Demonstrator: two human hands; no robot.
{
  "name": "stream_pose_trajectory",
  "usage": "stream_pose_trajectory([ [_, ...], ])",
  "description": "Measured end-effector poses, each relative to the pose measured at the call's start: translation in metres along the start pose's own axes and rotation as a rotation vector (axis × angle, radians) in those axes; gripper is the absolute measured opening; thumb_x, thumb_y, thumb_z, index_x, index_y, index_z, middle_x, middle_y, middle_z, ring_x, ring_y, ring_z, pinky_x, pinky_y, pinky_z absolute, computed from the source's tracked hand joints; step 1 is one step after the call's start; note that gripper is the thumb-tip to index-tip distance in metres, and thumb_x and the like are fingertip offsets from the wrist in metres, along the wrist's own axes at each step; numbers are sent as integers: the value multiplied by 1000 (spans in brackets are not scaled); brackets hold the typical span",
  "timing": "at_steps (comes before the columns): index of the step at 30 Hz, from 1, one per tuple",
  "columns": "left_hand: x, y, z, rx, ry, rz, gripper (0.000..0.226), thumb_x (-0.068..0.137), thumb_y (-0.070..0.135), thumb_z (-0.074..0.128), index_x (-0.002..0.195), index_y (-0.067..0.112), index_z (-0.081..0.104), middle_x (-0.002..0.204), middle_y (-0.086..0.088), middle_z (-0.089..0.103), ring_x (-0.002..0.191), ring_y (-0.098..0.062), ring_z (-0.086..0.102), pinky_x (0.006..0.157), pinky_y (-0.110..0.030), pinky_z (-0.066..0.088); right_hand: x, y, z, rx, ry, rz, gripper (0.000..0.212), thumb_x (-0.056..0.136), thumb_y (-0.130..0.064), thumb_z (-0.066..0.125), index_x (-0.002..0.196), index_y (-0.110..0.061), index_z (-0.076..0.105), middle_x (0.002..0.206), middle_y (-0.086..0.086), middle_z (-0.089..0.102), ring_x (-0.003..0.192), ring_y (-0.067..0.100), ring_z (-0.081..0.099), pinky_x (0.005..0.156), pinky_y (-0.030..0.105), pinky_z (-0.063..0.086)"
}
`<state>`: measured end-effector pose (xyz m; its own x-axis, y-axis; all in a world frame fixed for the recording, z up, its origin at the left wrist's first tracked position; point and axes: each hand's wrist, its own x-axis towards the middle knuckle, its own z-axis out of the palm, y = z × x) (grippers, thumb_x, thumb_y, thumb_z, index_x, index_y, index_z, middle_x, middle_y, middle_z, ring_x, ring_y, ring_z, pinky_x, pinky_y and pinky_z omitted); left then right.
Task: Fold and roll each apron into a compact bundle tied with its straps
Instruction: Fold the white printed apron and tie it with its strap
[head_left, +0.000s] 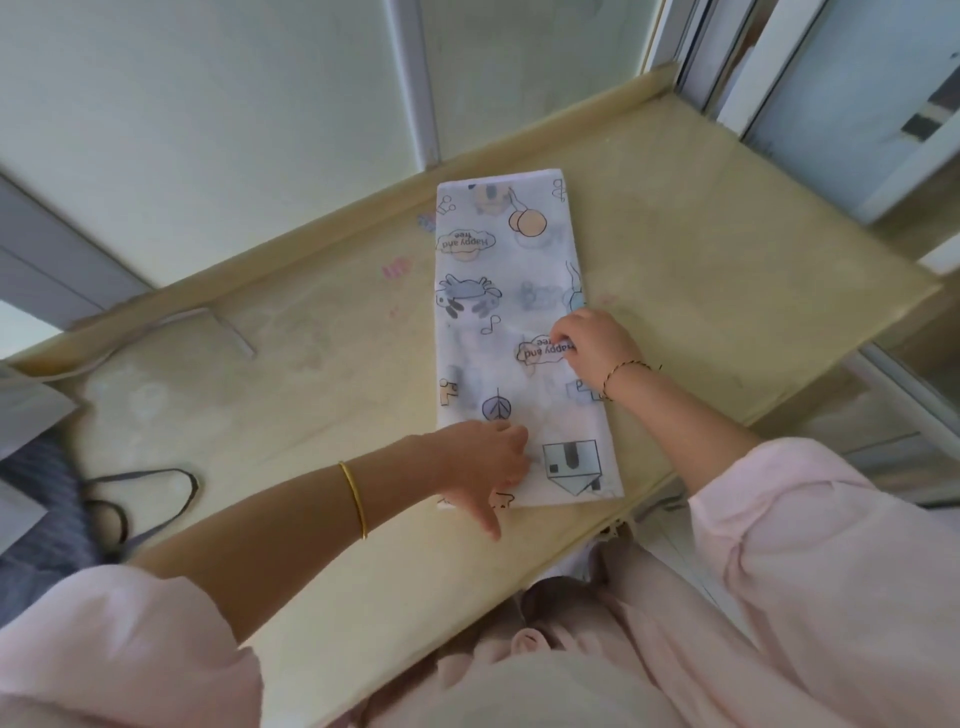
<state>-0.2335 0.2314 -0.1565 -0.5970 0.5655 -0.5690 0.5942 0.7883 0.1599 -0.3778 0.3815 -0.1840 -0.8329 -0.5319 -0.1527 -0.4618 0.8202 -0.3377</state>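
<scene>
Apron (498, 270) is lying folded into a long strip on the worktop (701, 260). My left hand (483, 462) is pressing flat on its near end. My right hand (597, 345) is curling onto the edge, can't tell if it's gripping. Rolling and strap-tying aren't done yet.

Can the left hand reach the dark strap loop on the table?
Probably yes: only bare table lies between the left hand and the dark strap loop, though that hand rests on the apron.
</scene>
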Motion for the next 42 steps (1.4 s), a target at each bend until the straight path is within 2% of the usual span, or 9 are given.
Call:
stream_pose_trajectory([
  [10,-9,-3,-10,-153,9,33,14,85,10,52,96,10,62,108,-8,49,99,-26,51,79,-39,47,-4,8,-4,-129,-85,-140,45,91,0,46,132,-18,52,120,6,49,108,23,44,90,30,42],
  [13,-19,-14,-33,-569,-70,-33,14,84,9,61,73,14,52,89,-4,58,84,-22,60,74,-35,50,-4,10,-22,-34,-206,-161,33,94,-9,47,122,-16,62,112,5,55,103,21,52,84,24,38],
  [17,-40,-47,-63,-1466,-287,64,19,78,3,69,81,8,51,78,-4,65,73,-12,66,66,-24,54,-12,21,-38,158,-438,-73,25,91,-7,52,111,-4,67,111,12,64,100,24,58,91,31,44],
  [23,-41,-102,-90,-2053,216,142,40,73,25,73,107,3,69,107,-18,68,94,-30,68,78,-35,56,-12,34,-42,412,-461,171,31,80,12,44,59,-11,45,62,4,43,61,16,37,58,26,31],
  [26,-26,-116,-104,-2116,481,-11,43,88,33,41,89,9,77,96,-14,72,89,-27,67,79,-33,56,-8,33,-47,599,-430,221,15,71,6,45,76,-4,56,70,6,46,67,18,42,59,23,35],
  [30,-3,-146,-102,-2342,734,-180,68,97,55,20,133,7,52,132,-21,54,118,-39,54,93,-50,45,5,32,-45,875,-470,256,41,69,-18,58,104,1,56,83,12,54,66,18,56,54,23,48],
  [33,9,-155,-76,-2162,669,-523,84,93,66,11,128,2,52,125,-21,59,113,-37,55,87,-45,45,13,26,-40,824,-321,256,2,89,-16,58,90,-15,57,70,-3,57,54,3,57,51,16,45],
  [37,11,-141,-43,-1870,470,-669,69,95,62,26,113,5,60,111,-14,65,102,-29,61,85,-37,50,23,20,-28,719,-199,315,5,88,-10,50,84,-10,48,72,4,50,57,15,46,51,25,44],
  [42,-1,-134,-37,-1677,133,-677,29,96,18,54,117,-1,54,101,-16,69,88,-29,69,80,-41,58,27,16,-22,505,-249,333,15,90,-15,44,76,-12,39,71,4,48,58,17,42,53,27,33],
])
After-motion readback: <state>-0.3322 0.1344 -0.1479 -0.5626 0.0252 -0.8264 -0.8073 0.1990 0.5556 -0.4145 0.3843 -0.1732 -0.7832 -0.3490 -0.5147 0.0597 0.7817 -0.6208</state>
